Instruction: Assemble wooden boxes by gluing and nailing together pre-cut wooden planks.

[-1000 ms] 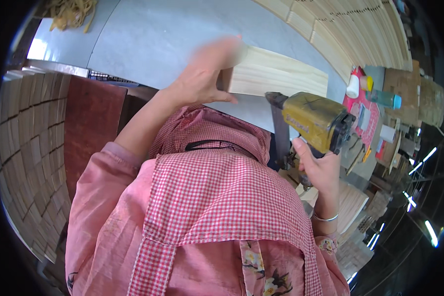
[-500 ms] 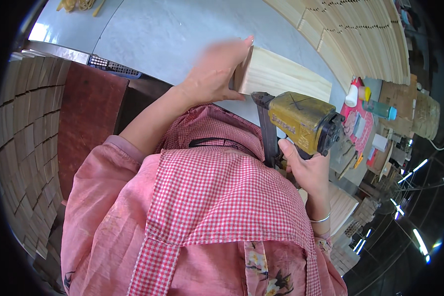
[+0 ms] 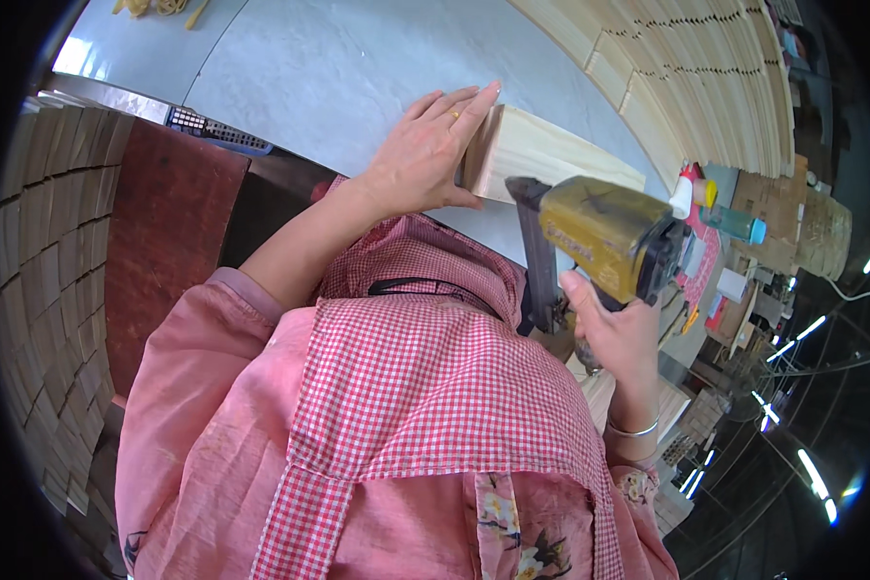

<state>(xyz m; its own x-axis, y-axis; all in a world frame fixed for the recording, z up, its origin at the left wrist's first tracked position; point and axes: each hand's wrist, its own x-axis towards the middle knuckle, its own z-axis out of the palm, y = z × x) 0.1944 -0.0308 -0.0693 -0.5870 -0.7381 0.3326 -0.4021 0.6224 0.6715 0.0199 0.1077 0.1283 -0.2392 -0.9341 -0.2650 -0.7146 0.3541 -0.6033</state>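
Since the earlier frames, the left hand [image 3: 425, 155] has been settled from a blur onto the near end of the board [image 3: 541, 155], and the nail gun [image 3: 604, 237] has been brought closer to that board.

The pale grey table [image 3: 338, 68] is seen across the top of the view, with stacked wood slats [image 3: 706, 77] fanned along its far right edge. A second stack of slats [image 3: 43, 251] is seen at the left, beside a dark brown panel [image 3: 164, 242]. A pink shirt and a red checked apron [image 3: 425, 406] fill the lower middle of the frame.

The board, of light wood, is laid flat on the table, running from the left hand toward the right. Its near end is covered by the left hand, which is laid flat with fingers together and extended, the palm pressed against the board's end and the thumb tucked along the near edge. A ring is worn on one finger.

The nail gun, yellow and worn, is gripped by the right hand [image 3: 619, 333], whose fingers are wrapped tightly round the handle below the body. Its dark magazine [image 3: 536, 256] is held just beside the board's near edge, right of the left hand; whether contact is made cannot be told.

Bottles [image 3: 715, 208] are clustered at the table's right end.
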